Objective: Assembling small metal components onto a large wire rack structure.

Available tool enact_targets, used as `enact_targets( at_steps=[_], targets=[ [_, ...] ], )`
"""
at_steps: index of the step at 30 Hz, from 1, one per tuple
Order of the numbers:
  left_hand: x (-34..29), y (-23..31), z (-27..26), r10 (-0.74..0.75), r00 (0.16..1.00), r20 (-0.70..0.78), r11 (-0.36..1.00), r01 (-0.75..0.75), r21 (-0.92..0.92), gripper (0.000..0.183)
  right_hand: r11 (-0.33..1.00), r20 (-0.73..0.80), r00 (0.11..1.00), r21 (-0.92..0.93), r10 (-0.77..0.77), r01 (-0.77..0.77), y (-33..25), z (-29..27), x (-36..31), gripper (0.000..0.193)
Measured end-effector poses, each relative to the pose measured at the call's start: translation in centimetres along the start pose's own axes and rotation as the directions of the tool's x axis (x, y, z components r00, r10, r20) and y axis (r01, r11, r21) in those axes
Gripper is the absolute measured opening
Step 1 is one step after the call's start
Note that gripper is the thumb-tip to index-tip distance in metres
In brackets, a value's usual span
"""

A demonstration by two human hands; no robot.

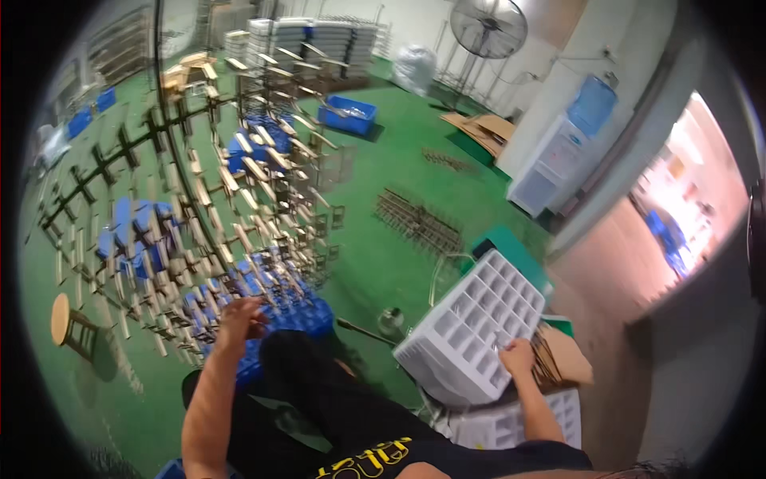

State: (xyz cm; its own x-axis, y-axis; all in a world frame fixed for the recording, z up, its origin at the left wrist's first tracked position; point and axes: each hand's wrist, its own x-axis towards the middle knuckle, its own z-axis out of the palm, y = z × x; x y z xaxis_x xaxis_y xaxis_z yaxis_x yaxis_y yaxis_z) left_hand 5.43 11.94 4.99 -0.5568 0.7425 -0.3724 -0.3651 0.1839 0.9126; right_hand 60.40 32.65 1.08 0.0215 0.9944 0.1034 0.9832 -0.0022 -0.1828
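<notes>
My left hand (242, 321) is raised beside a large rack (199, 184) hung with many slim pale metal pieces. Its fingers are curled in; blur hides whatever may be between them. To the right, my right hand (519, 357) reaches to the edge of a white foam tray (435, 363) divided into rows of square compartments. The fingers there are closed, and a small shiny bit shows at their tips, too small to name. The tray is tilted, and another white compartment tray (511, 423) lies below it.
Blue crates (307, 315) stand under and beside the rack. Dark metal racks (419, 219) lie on the green floor, near a green bin (511, 251) and flattened cardboard (570, 359). A wooden stool (61, 319) stands left; a water dispenser (550, 164) and fan (488, 28) stand farther back.
</notes>
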Motion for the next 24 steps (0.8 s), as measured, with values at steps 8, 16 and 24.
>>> enact_targets(
  at_steps=[8,16,24],
  targets=[
    [-2.6,7.4,3.4,0.326,0.945,0.005,0.943,-0.326,0.066,0.042,0.424,-0.14,0.681,0.687,-0.719,0.59,-23.0,-9.5,2.7,0.015],
    [-3.2,15.7,4.8,0.195,0.967,-0.161,0.96,-0.154,0.235,0.062,-0.047,-0.406,0.158,0.452,-0.9,0.891,-40.4,-15.4,1.5,0.01],
    [-4.3,16.0,1.9,0.252,0.963,-0.095,0.902,-0.199,0.383,0.075,-0.135,-0.419,0.099,0.493,-0.902,0.859,-47.0,-16.1,0.5,0.012]
  ],
)
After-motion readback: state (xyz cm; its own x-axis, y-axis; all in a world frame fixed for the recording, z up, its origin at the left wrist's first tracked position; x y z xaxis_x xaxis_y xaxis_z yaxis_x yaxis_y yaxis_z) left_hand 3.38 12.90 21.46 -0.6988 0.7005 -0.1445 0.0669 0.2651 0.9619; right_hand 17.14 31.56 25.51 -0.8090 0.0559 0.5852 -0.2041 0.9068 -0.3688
